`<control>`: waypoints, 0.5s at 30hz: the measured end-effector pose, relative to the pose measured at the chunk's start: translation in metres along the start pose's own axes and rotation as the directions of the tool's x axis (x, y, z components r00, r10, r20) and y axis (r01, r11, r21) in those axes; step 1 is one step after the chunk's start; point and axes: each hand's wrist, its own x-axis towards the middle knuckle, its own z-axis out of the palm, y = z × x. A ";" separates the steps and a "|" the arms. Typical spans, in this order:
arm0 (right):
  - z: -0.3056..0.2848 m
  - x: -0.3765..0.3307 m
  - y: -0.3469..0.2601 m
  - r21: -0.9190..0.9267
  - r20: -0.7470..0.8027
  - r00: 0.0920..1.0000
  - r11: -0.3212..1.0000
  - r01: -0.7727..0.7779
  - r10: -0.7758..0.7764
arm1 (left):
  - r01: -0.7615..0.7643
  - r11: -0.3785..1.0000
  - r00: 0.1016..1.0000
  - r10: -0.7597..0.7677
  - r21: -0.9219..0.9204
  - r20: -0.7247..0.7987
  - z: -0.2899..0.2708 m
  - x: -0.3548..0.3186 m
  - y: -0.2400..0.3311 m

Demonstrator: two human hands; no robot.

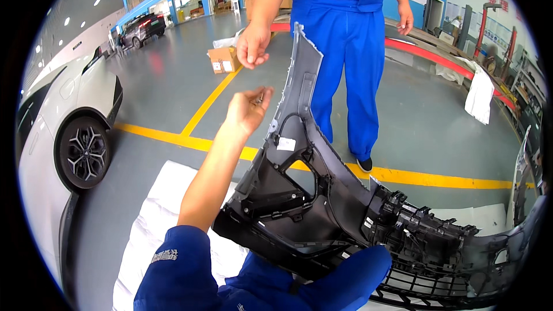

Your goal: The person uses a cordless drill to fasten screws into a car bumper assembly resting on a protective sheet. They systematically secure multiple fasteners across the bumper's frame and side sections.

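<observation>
My left hand [249, 110] is raised palm up beside the upper end of a dark car bumper cover [340, 207]. Its fingers curl around small metallic pieces [258, 99], too small to name. The bumper's inner side faces me, with brackets, black wiring and a white label [286, 144]. One end stands up; the rest stretches to the right, where a black grille [426, 288] shows. My right hand is not in view. Just above my left hand hangs a co-worker's hand [253, 45], its fingers bent together and apart from mine.
A co-worker in blue [345, 52] stands behind the bumper. White padded sheeting [151, 219] lies beneath it. At left is a pale car with a dark wheel [85, 152]. A cardboard box [224, 60] sits on the grey floor, and a red-edged platform [432, 60] stands behind.
</observation>
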 end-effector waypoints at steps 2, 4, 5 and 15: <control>-0.019 -0.004 0.000 0.033 -0.033 0.999 0.999 0.016 -0.015 | 0.066 0.998 0.997 -0.067 0.024 0.034 -0.007 -0.032 -0.034; -0.042 -0.013 -0.004 0.075 -0.075 0.997 0.997 0.029 -0.023 | 0.181 0.983 0.983 -0.181 0.035 0.010 -0.020 -0.076 -0.067; -0.054 -0.018 -0.006 0.101 -0.099 0.994 0.994 0.047 -0.037 | 0.258 0.966 0.966 -0.257 0.012 -0.020 -0.035 -0.093 -0.087; 0.009 -0.074 -0.128 0.196 0.604 0.724 0.943 0.270 -0.333 | 0.656 0.738 0.722 -0.674 -0.155 -0.157 -0.114 -0.212 -0.214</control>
